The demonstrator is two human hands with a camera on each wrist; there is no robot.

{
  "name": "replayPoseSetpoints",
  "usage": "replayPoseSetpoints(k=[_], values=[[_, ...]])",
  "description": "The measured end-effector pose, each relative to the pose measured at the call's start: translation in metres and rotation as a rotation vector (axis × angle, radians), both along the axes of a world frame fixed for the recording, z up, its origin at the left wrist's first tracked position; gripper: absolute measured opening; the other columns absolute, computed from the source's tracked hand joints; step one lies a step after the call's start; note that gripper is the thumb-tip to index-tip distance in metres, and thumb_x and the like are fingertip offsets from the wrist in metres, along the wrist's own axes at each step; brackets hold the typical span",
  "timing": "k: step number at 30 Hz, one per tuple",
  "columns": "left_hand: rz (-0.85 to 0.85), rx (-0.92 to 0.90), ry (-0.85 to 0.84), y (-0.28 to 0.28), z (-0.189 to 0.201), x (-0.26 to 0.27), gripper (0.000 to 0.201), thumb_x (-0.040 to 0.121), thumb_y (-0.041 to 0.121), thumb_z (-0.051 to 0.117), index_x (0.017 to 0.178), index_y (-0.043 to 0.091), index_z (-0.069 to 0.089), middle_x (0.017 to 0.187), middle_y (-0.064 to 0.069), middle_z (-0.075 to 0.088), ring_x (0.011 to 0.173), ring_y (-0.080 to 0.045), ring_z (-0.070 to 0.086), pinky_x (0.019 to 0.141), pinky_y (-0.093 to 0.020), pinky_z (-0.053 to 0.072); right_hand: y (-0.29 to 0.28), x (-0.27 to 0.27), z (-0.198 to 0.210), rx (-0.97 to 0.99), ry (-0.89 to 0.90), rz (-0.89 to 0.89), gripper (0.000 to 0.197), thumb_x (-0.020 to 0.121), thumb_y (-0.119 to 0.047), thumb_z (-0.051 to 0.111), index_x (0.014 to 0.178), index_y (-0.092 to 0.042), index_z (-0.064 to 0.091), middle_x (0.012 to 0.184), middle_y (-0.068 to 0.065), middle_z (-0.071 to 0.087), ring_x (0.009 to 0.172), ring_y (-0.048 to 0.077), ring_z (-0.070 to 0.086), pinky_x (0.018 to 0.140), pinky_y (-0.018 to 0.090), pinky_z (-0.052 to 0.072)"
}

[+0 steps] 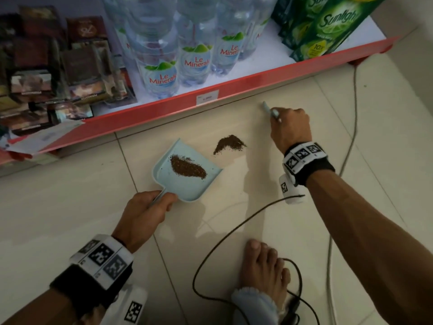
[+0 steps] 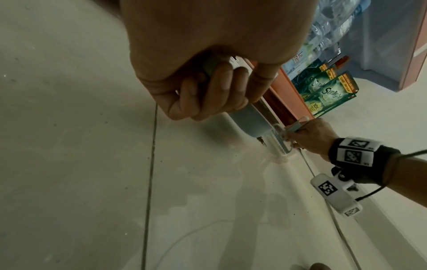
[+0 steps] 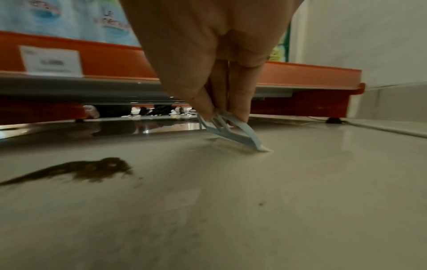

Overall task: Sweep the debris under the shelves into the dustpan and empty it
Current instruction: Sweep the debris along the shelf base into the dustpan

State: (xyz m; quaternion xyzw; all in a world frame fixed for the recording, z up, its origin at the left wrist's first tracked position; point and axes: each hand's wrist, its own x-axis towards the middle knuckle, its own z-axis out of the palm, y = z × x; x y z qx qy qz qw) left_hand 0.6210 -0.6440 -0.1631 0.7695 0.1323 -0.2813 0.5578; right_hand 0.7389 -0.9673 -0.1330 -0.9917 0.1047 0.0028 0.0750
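Pale glossy floor tiles (image 1: 70,207) fill most of the head view, crossed by dark grout lines, with a red-edged store shelf (image 1: 164,106) running diagonally across the upper part of the frame. On the shelf stand clear plastic Le Minerale water bottles (image 1: 161,76) at upper centre, green Sunlight detergent pouches (image 1: 328,26) at upper right and dark packets (image 1: 35,66) at upper left. A white price label (image 1: 207,97) sits on the shelf's red front edge.

Just below frame centre lies a light blue plastic dustpan (image 1: 187,184), flat on the floor, with a patch of brown granular debris (image 1: 187,168) inside it. The left hand (image 1: 143,216) grips the dustpan's handle, fingers curled round it; the left wrist view shows the same wrapped grasp.

A second small pile of brown debris on the floor (image 1: 228,144) lies just right of the dustpan's open edge, apart from it.

Right of that pile, close to the shelf's base, the right hand (image 1: 290,130) is closed around a small light blue hand brush (image 1: 269,111). In the right wrist view the brush's pale bristles (image 3: 233,145) touch the floor, well apart from the pile at the left of that frame.

At the bottom of the head view a bare foot (image 1: 264,270) rests on the tiles, with a thin black cable (image 1: 222,233) looping beside it. Both wrists carry black bands with black-and-white marker tags.
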Motion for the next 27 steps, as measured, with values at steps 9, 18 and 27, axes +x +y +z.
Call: replayPoseSetpoints(k=[9, 18, 27], values=[[0.025, 0.003, -0.009, 0.009, 0.005, -0.003, 0.040, 0.062, 0.059, 0.057, 0.052, 0.021, 0.047, 0.047, 0.006, 0.035, 0.044, -0.011, 0.030, 0.049, -0.025, 0.025, 0.028, -0.004, 0.013, 0.004, -0.076, 0.309, 0.021, 0.093, -0.014, 0.049, 0.089, -0.015, 0.070, 0.063, 0.013, 0.066, 0.057, 0.034, 0.059, 0.060, 0.030, 0.047], [0.018, 0.004, -0.015, 0.007, 0.006, -0.002, 0.040, 0.064, 0.059, 0.057, 0.052, 0.021, 0.049, 0.047, 0.007, 0.036, 0.044, -0.011, 0.031, 0.049, -0.025, 0.025, 0.055, 0.046, -0.004, 0.012, 0.075, 0.345, 0.036, 0.096, -0.007, 0.050, 0.126, -0.020, 0.067, 0.113, 0.012, 0.073, 0.101, 0.033, 0.066, 0.096, 0.034, 0.050], [0.053, 0.004, 0.002, 0.013, 0.005, -0.003, 0.039, 0.066, 0.056, 0.058, 0.051, 0.021, 0.051, 0.048, 0.005, 0.037, 0.043, -0.011, 0.032, 0.050, -0.025, 0.026, 0.060, 0.026, 0.019, 0.009, -0.087, 0.554, 0.040, 0.096, -0.010, 0.049, 0.129, -0.027, 0.064, 0.120, 0.006, 0.070, 0.104, 0.030, 0.065, 0.089, 0.038, 0.054]])
